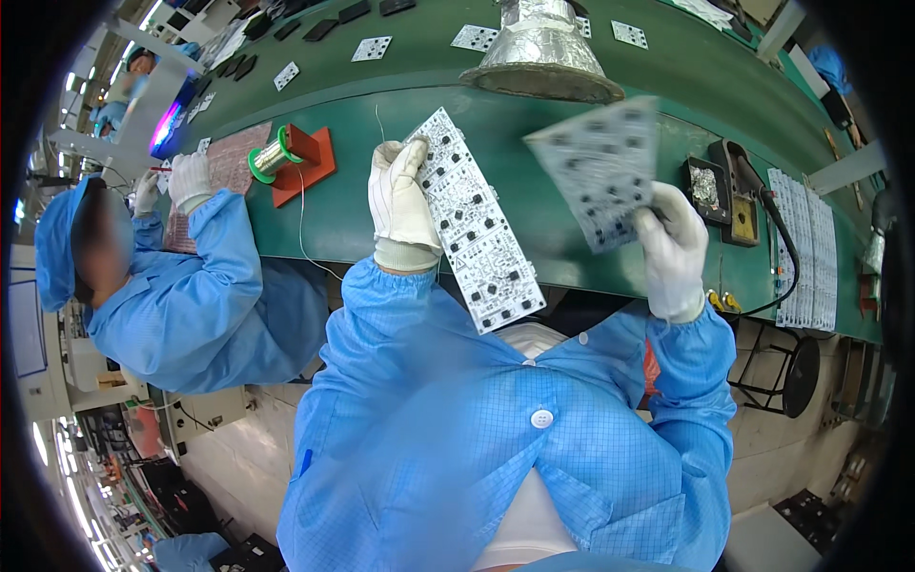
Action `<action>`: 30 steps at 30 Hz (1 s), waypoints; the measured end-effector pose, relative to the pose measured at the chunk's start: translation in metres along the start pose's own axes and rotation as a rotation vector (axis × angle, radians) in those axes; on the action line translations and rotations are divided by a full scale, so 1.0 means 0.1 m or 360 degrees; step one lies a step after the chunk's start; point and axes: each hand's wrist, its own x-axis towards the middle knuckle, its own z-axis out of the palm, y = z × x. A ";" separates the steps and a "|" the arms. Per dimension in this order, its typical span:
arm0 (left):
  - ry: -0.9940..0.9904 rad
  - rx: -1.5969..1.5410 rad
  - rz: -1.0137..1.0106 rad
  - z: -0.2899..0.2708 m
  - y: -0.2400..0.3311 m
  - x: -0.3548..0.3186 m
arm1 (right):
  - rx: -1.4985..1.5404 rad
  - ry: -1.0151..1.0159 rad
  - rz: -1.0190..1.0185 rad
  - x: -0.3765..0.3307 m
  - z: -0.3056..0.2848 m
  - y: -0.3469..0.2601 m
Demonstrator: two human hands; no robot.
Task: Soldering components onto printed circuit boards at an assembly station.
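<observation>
My left hand (398,195), in a white glove, is closed on the upper left edge of a long white circuit board (481,229). This board carries small black parts and slants down in front of my chest, past the bench's near edge. My right hand (677,243), also gloved, grips the lower corner of a second circuit board (602,157). That one is raised above the green bench and smeared by motion. The two boards are apart from each other.
Left of me, a co-worker in blue (181,286) sits at the bench. Between us, a solder spool (274,157) rests on an orange-red stand (307,162). A foil-covered hood (543,57) hangs ahead. To the right are a soldering-iron holder (739,195) and rows of boards (805,248).
</observation>
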 end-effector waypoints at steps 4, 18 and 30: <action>-0.0018 0.0244 0.0215 0.19 0.12 -0.10 | -0.0620 -0.0055 -0.0430 0.11 0.11 0.14; -0.0246 0.1316 0.1021 0.20 0.21 -0.24 | -0.0282 -0.0071 -0.0227 0.23 0.07 0.03; -0.0464 0.1590 0.1601 0.15 0.53 -0.24 | -0.1728 -0.0107 -0.1340 0.29 -0.11 -0.05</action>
